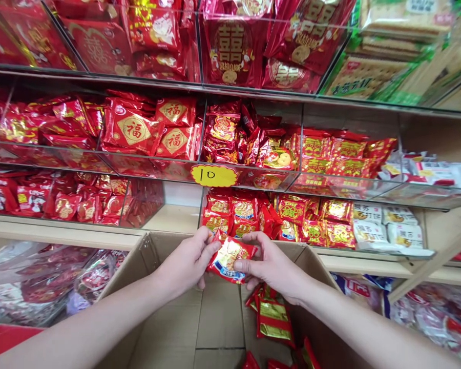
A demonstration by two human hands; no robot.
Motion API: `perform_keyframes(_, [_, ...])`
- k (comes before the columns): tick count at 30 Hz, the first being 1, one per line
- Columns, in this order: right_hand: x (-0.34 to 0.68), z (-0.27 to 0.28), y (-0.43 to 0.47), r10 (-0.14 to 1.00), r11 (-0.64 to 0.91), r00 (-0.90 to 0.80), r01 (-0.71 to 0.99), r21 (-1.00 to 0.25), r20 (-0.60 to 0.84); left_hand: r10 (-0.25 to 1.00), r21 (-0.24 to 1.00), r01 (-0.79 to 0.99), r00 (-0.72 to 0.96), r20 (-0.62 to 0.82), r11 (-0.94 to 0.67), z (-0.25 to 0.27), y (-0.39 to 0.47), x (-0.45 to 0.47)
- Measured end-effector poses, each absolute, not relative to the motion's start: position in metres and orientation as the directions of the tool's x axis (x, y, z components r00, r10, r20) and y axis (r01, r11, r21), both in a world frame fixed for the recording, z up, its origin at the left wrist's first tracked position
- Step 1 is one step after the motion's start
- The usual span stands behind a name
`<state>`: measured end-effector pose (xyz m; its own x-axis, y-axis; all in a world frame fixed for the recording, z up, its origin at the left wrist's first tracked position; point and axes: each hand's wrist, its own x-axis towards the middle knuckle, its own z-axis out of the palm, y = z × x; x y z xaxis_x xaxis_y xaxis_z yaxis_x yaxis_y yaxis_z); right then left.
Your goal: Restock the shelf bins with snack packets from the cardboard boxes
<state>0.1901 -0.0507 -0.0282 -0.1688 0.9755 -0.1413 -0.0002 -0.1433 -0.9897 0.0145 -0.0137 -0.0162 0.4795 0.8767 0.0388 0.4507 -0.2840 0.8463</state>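
Observation:
A small red snack packet point(227, 256) with a white and blue label is held over the open cardboard box. My left hand point(194, 259) pinches its left edge between thumb and fingers. On the packet's right side my right hand point(271, 266) grips it, thumb on the front and fingers behind. Below, inside the cardboard box point(169, 318), several red and gold packets point(274, 318) lie toward the right. Just behind the hands, a clear bin on the lower shelf holds similar red packets point(244, 210).
A yellow price tag point(214, 176) marked 10 hangs on the middle shelf's front. Clear dividers separate red packets point(132, 125) there. White packets point(403, 225) sit at lower right, green-wrapped crackers point(384, 66) at upper right. Bagged goods point(34, 287) lie left of the box.

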Motion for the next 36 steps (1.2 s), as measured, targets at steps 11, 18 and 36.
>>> perform_keyframes(11, [0.190, -0.024, -0.059, 0.936, -0.133, -0.339, -0.089, -0.987, -0.096, 0.880, 0.710, 0.554, 0.427, 0.207, -0.435, -0.015, -0.020, 0.018])
perform_keyframes(18, [0.189, -0.027, -0.062, 0.959, -0.148, -0.246, -0.018, -0.989, -0.139, 0.878, 0.544, 0.691, 0.413, 0.244, -0.476, -0.018, -0.019, 0.017])
perform_keyframes(36, [0.200, -0.022, -0.056, 0.945, -0.250, -0.261, -0.187, -0.950, -0.197, 0.850, 0.472, 0.712, 0.380, 0.364, -0.521, -0.014, -0.014, 0.011])
